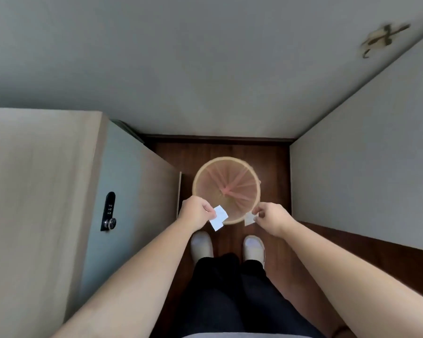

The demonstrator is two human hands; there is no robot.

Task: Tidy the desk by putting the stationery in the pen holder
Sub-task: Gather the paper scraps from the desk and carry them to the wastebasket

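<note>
Pinching paper scraps (219,217), both hands' fingers (209,211) hover over the bin (226,189).

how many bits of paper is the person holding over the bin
2: a white rectangular paper piece pinched in the left hand, and a smaller white scrap in the right hand, both by the round tan wastebasket's near rim.

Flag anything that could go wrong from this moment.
1. The paper piece in the left hand hangs at the wastebasket rim's near edge, so it may drop onto the floor.
2. The right hand holds its paper scrap outside the rim; same risk.
</note>
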